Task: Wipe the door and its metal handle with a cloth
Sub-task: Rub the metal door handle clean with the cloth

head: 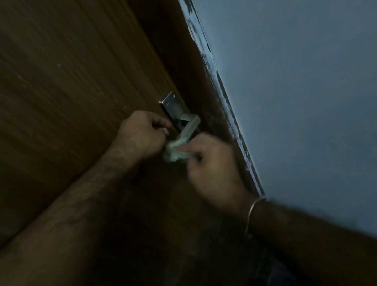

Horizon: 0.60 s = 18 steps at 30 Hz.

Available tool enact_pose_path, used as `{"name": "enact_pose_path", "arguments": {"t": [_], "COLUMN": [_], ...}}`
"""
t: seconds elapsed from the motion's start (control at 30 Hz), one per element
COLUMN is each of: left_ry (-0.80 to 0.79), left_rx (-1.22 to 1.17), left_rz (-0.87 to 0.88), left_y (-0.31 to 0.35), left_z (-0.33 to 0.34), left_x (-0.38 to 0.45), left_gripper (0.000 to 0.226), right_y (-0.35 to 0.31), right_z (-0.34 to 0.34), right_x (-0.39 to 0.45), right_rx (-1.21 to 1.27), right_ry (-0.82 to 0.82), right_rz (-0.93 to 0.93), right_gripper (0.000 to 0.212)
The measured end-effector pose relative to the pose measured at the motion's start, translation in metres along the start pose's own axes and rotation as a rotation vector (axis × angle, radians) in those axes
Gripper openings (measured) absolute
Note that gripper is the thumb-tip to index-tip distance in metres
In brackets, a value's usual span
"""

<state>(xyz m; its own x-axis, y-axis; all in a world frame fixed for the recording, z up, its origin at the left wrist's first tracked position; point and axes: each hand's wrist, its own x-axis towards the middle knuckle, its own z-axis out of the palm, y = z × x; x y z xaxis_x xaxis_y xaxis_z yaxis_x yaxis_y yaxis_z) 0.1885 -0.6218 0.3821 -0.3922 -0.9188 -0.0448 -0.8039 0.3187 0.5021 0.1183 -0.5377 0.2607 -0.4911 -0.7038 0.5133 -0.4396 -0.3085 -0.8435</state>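
The metal handle (186, 128) sat just right of the frame's centre, a lever angling down-left from a steel backplate screwed near the door's edge. Against the lever's lower end lay the cloth (174, 152), a pale crumpled wad, bunched and clenched in the right hand (215, 171), whose fingers curled round it from below; that hand was blurred. The left hand (142, 136) came in from the lower left, its fingers curled at the backplate's left side, apparently bracing or pinching something there, though what its grip held could not be told.

By the look of it the work stood at the handle: the lever's end was being rubbed, while the backplate and the broad panel showed no sign either way of having been wiped. Small pale specks remained on the door (45, 79) in the upper left, suggesting the panel was yet to be done, or needed another pass.

The door was dark brown wood-grain, filling the left half. Its frame (208, 63) ran diagonally down the middle, smeared with whitish paint. A blue-grey wall (308, 71) filled the right. The light was dim. A thin bangle (253, 214) circled the right wrist.
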Motion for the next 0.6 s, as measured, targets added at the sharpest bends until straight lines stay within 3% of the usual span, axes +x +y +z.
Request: {"name": "enact_pose_path", "arguments": {"t": [0.07,0.13,0.23,0.37,0.43,0.5,0.53,0.6], "left_ry": [-0.031,-0.056,-0.062,-0.05,-0.047,-0.034,-0.032,-0.042], "left_rx": [-0.001,-0.04,-0.102,-0.109,-0.147,-0.184,-0.191,-0.192], "left_rz": [0.004,-0.005,-0.011,-0.027,-0.058,-0.083,-0.083,-0.076], "left_y": [0.003,0.006,0.005,-0.003,-0.003,-0.003,-0.001,-0.001], "left_z": [0.002,0.004,0.005,0.002,0.002,0.0,-0.002,-0.005], "left_x": [0.002,0.005,0.005,0.005,0.005,0.003,0.003,0.003], "left_gripper": [0.022,0.022,0.018,0.018,0.02,0.021,0.02,0.02], "right_y": [0.011,0.015,0.011,-0.001,-0.004,-0.001,0.002,0.007], "right_z": [-0.015,-0.021,-0.005,0.023,0.028,0.015,0.003,-0.023], "right_x": [0.026,0.044,0.041,0.003,-0.022,-0.029,-0.019,0.018], "right_rx": [0.111,0.054,-0.059,-0.078,-0.068,-0.016,0.045,0.02], "right_ry": [0.256,0.357,0.202,0.165,-0.067,-0.22,-0.142,0.167], "right_rz": [0.257,0.284,0.132,0.026,-0.071,-0.006,0.078,0.099], "right_gripper": [0.029,0.03,0.029,0.027,0.026,0.024,0.022,0.02]}}
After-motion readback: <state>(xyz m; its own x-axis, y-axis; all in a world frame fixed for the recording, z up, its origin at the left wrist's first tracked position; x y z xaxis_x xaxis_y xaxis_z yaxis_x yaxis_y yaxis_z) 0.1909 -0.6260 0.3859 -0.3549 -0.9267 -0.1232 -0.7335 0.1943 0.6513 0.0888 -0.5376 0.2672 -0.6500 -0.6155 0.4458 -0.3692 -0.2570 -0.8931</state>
